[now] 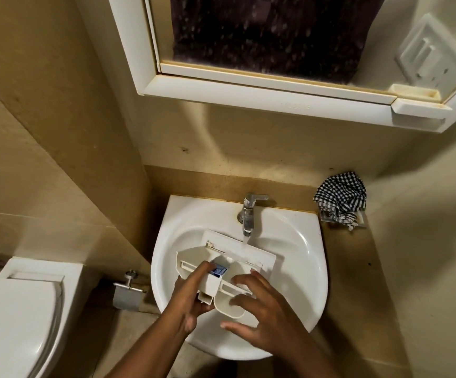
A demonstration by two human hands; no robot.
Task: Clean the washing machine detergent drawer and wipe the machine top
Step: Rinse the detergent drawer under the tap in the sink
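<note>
while water runs from one tap (pixel 249 214) into one sink (pixel 307 257), one detergent drawer (pixel 229 271), wet, could slip and crack. left hand (pixel 187 298) grips its near end, curled; right hand (pixel 262 312) hovers, fingers spread, holding nothing. one checked cloth (pixel 340 199) waits beside.

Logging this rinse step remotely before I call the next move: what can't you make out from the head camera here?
- Detergent drawer, head view: its near left end is covered by the left hand; whether residue remains inside is too small to tell.
- Right hand: fingers spread over the drawer's right compartment; contact unclear.
- Tap: the stream is thin and blurred where it reaches the drawer's back edge.
- Washing machine: out of frame.
</note>
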